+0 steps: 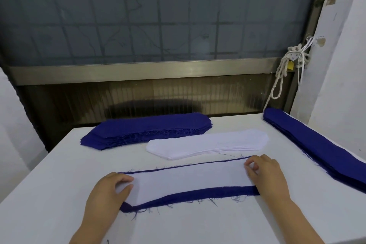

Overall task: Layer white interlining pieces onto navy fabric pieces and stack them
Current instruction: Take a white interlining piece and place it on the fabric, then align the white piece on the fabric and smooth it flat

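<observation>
A white tabletop fills the lower half of the view, set against a dark window with a metal sill and a white wall at the right, where a knotted white cord hangs beside a small brass padlock.

Along the tabletop's right edge lies a long stack of navy pieces, running from the far corner toward the near right. At the far left sits a second navy stack, thick, its near edge frayed. Just in front of it, and apart from it, is a thinner pile of white interlining pieces.

Nearest the camera, a single navy fabric piece lies flat on the tabletop with one white interlining piece laid on top of it. The navy shows as a broad strip along the near edge and a thin line along the far edge, with loose threads on both.

The left hand rests on the left end of this pair, its fingers curled and slightly apart, pressing on the white layer. The right hand covers the right end, its fingers bent together at the far edge of the white piece; whether they pinch it cannot be told.
</observation>
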The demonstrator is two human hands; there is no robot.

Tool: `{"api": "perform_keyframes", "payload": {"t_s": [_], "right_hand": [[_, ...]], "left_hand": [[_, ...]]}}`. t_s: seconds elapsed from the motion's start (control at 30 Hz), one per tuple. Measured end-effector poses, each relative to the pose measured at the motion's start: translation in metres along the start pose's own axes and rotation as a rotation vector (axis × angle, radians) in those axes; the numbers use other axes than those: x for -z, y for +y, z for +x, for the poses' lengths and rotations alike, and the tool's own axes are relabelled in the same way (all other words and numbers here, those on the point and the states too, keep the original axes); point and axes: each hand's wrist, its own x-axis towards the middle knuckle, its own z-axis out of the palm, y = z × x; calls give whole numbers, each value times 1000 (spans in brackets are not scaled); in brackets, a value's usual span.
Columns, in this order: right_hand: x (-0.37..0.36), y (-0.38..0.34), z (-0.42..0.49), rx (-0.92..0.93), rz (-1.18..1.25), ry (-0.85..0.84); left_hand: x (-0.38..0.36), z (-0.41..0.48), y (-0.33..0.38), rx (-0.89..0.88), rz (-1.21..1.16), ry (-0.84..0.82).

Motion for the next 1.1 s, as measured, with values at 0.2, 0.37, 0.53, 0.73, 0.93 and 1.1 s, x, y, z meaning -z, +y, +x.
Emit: {"api": "perform_keyframes", "payload": {"t_s": [0.2,0.37,0.53,0.73,0.93,1.1], "right_hand": [[-12,-28,7,191,-65,-171],[-35,-70,26,285,29,-278],[-61,-117,59,285,168,-269],[-101,-176,88,282,323,-207],[-146,-230,103,330,379,-212],[-172,-250,115,329,350,-279]], "left_hand": [[11,29,5,65,130,-176],[9,65,12,109,203,-207],[13,109,13,50,69,-43],[9,159,16,144,-108,136],[-7,184,5,188,4,188],[-8,193,-25,214,67,181]]}}
